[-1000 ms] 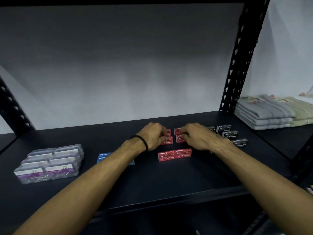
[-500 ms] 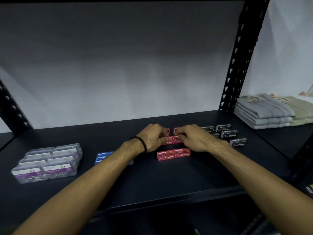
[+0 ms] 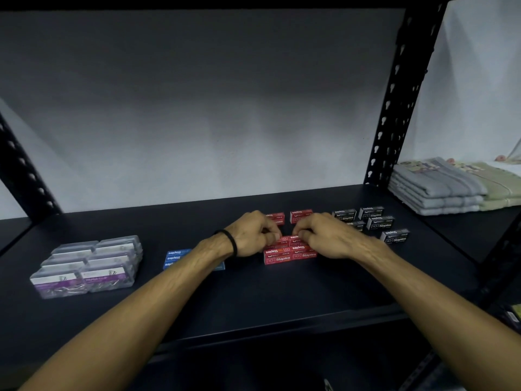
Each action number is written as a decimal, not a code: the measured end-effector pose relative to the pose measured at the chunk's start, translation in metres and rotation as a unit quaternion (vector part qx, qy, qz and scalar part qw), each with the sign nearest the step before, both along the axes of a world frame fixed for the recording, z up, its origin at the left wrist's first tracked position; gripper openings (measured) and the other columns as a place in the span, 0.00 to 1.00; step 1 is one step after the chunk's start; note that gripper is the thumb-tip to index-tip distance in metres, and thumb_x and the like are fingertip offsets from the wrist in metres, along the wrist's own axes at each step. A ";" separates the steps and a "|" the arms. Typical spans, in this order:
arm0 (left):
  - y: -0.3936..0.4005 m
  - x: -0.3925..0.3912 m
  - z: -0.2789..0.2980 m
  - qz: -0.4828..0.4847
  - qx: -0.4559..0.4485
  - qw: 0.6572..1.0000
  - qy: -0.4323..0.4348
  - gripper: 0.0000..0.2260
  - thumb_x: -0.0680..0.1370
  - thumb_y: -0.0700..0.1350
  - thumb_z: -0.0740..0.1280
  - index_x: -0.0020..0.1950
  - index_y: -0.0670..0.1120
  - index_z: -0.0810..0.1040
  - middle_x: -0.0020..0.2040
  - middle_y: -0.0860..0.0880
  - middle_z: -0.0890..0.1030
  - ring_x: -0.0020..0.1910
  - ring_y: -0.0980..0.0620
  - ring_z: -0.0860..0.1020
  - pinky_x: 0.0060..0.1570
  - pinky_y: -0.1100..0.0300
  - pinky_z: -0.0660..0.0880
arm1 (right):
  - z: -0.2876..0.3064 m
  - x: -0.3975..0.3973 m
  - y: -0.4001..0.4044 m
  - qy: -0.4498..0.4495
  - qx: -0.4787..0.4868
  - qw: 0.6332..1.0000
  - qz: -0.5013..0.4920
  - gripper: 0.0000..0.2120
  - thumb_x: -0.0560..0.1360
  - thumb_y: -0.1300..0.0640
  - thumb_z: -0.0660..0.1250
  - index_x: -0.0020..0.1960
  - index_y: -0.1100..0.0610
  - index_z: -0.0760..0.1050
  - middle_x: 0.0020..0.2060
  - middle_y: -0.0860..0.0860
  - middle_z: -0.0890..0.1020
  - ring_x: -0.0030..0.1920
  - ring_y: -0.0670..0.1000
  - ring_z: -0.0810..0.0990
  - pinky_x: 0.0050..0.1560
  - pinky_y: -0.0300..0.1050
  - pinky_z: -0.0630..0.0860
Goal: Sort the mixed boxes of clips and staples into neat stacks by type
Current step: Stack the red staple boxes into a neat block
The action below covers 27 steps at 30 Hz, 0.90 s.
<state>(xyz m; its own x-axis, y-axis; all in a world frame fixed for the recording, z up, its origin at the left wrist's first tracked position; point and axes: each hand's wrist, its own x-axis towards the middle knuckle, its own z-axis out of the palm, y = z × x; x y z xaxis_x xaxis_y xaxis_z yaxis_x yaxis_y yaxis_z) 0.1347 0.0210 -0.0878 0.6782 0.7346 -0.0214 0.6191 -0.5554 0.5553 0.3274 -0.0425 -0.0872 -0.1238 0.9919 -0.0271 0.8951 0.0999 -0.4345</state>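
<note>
Over the last second both hands, the left hand and right hand, each pinching red staple boxes, had drawn them toward six o'clock into one stack mid-shelf, so that type looked nearly gathered.

1. Red boxes: front faces read "10 Staples"; top faces read "Staples", upside down.
2. Black boxes: front faces read "10 Staples".
3. Blue boxes: tops read "Staples", upside down.
4. Clear boxes: purple label reads "PAPER CLIP", blurred.
</note>
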 end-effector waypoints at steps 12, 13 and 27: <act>-0.008 -0.006 -0.001 -0.005 -0.015 1.000 0.006 0.08 0.80 0.47 0.65 0.54 0.47 0.82 0.39 0.56 0.80 0.33 0.60 0.78 0.29 0.72 0.71 | 0.001 -0.003 -0.006 -0.014 0.002 1.000 0.010 0.12 0.82 0.57 0.59 0.56 0.51 0.81 0.45 0.44 0.81 0.44 0.41 0.78 0.39 0.33 0.70; -0.009 -0.006 -0.002 -0.005 -0.012 1.000 0.005 0.08 0.80 0.47 0.65 0.54 0.47 0.82 0.39 0.56 0.81 0.33 0.60 0.78 0.30 0.72 0.71 | 0.001 -0.003 -0.007 -0.017 0.003 1.000 0.011 0.13 0.82 0.58 0.59 0.56 0.52 0.81 0.43 0.43 0.81 0.42 0.41 0.78 0.38 0.33 0.70; -0.014 -0.006 -0.007 -0.018 0.030 0.998 0.055 0.15 0.73 0.55 0.72 0.58 0.52 0.80 0.50 0.54 0.82 0.46 0.57 0.80 0.50 0.58 0.79 | 0.005 -0.005 -0.016 -0.065 -0.039 0.997 0.031 0.16 0.73 0.52 0.70 0.61 0.46 0.77 0.46 0.44 0.82 0.43 0.42 0.80 0.45 0.40 0.77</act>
